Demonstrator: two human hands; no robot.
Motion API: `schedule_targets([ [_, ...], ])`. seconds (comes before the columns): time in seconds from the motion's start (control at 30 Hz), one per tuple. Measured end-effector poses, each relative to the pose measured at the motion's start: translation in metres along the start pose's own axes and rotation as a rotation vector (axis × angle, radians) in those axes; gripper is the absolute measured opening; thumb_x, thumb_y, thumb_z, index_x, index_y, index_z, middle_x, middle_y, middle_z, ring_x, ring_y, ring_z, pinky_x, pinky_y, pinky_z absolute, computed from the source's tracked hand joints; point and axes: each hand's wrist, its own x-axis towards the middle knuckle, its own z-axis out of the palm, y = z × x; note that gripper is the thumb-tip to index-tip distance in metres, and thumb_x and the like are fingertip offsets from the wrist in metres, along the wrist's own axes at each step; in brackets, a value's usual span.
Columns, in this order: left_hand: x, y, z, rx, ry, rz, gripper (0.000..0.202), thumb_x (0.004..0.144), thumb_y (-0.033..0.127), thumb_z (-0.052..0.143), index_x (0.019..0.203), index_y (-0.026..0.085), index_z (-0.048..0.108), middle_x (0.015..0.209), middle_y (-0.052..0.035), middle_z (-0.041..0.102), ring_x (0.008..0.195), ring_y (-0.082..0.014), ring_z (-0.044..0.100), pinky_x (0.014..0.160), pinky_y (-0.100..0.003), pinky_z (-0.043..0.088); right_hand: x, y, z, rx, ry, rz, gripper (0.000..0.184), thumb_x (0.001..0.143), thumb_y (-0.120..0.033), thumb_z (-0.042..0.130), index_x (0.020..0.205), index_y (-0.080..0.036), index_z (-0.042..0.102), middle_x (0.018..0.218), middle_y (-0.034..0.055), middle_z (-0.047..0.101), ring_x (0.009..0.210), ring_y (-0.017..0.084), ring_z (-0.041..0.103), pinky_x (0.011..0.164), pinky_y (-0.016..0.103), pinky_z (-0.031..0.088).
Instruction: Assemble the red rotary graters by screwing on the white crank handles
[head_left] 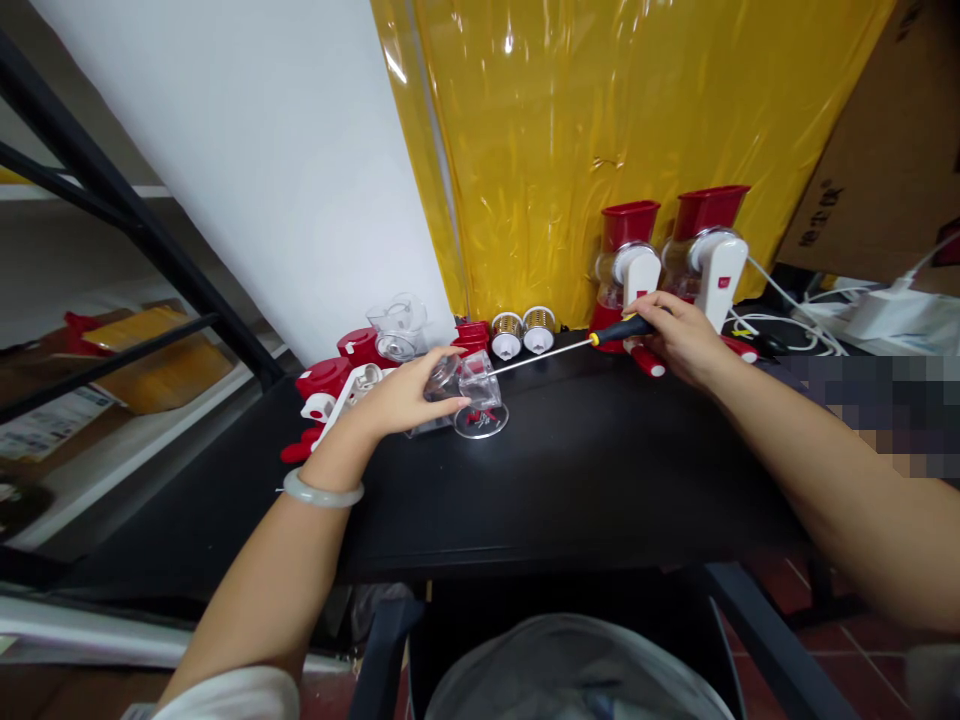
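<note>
My left hand (405, 392) is closed around a clear plastic housing (480, 382) lying on its side above the black table. In my right hand (681, 335) is a screwdriver (616, 332) with a black and yellow handle. Its long shaft points left, and the tip meets the housing; exactly where it sits is too small to tell. Under the housing is a clear round dish (480, 432) with small red and silvery bits. Two metal grater drums (507, 338) with white ends stand behind. Red and white parts (324, 378) lie left of my left hand.
Two assembled red and white rotary graters (631, 225) stand at the back right, before a yellow plastic curtain (540, 150). White cables (817, 335) and a white adapter (885, 312) lie farther right. A lined bin (570, 640) is below the table edge. Shelving (97, 200) stands left.
</note>
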Motion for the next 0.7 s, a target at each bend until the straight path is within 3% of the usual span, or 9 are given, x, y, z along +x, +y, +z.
schedule_targets([
  [0.1, 0.0, 0.001, -0.001, 0.009, -0.006, 0.003, 0.078, 0.084, 0.064, 0.063, 0.148, 0.026, 0.043, 0.144, -0.0123, 0.059, 0.121, -0.0329, 0.063, 0.102, -0.047, 0.051, -0.002, -0.007, 0.0, 0.085, -0.085, 0.022, 0.031, 0.063, -0.036, 0.082, 0.086, -0.025, 0.064, 0.076, 0.0003, 0.063, 0.058, 0.017, 0.06, 0.047, 0.03, 0.049],
  [0.17, 0.0, 0.002, -0.001, 0.016, -0.007, 0.0, 0.078, 0.084, 0.064, 0.063, 0.148, 0.026, 0.043, 0.144, -0.0124, 0.059, 0.12, -0.0328, 0.064, 0.101, -0.047, 0.051, -0.001, -0.008, -0.002, 0.068, -0.12, 0.019, 0.03, 0.063, -0.037, 0.08, 0.084, -0.024, 0.064, 0.076, 0.0014, 0.063, 0.06, 0.018, 0.06, 0.047, 0.03, 0.048],
  [0.23, 0.0, 0.002, -0.001, 0.016, -0.008, -0.001, 0.078, 0.084, 0.064, 0.062, 0.148, 0.025, 0.043, 0.143, -0.0124, 0.06, 0.118, -0.0326, 0.065, 0.1, -0.047, 0.051, 0.002, -0.004, -0.004, 0.013, -0.096, -0.007, 0.028, 0.069, -0.047, 0.076, 0.079, -0.024, 0.064, 0.074, 0.0025, 0.063, 0.06, 0.017, 0.059, 0.048, 0.03, 0.048],
  [0.37, 0.0, 0.0, 0.0, 0.009, -0.002, 0.008, 0.078, 0.083, 0.064, 0.063, 0.149, 0.026, 0.042, 0.142, -0.0127, 0.061, 0.119, -0.0334, 0.064, 0.101, -0.048, 0.051, 0.006, 0.005, -0.006, -0.119, -0.014, -0.008, 0.053, 0.081, -0.075, 0.056, 0.074, -0.023, 0.063, 0.059, 0.0019, 0.057, 0.049, 0.016, 0.055, 0.046, 0.029, 0.044],
  [0.43, 0.0, -0.001, 0.0, 0.004, 0.0, 0.008, 0.078, 0.084, 0.063, 0.064, 0.149, 0.025, 0.042, 0.142, -0.013, 0.06, 0.121, -0.0335, 0.063, 0.103, -0.048, 0.05, 0.004, 0.006, -0.006, -0.185, -0.003, -0.011, 0.058, 0.082, -0.079, 0.052, 0.074, -0.023, 0.063, 0.051, 0.0004, 0.053, 0.042, 0.015, 0.049, 0.041, 0.028, 0.039],
  [0.57, 0.0, -0.001, 0.001, -0.007, -0.003, 0.014, 0.079, 0.084, 0.064, 0.063, 0.149, 0.025, 0.042, 0.145, -0.0127, 0.058, 0.122, -0.033, 0.063, 0.103, -0.047, 0.05, 0.001, 0.004, -0.004, -0.211, -0.028, -0.05, 0.046, 0.083, -0.069, 0.063, 0.075, -0.024, 0.066, 0.047, -0.0021, 0.048, 0.039, 0.012, 0.042, 0.036, 0.026, 0.032],
  [0.7, 0.0, 0.0, 0.001, 0.008, -0.002, -0.003, 0.079, 0.083, 0.065, 0.063, 0.149, 0.025, 0.043, 0.145, -0.0131, 0.058, 0.121, -0.034, 0.063, 0.102, -0.048, 0.05, 0.004, 0.006, -0.002, -0.09, 0.032, -0.041, 0.033, 0.078, -0.056, 0.074, 0.082, -0.025, 0.065, 0.064, -0.0015, 0.056, 0.05, 0.012, 0.052, 0.042, 0.025, 0.045],
])
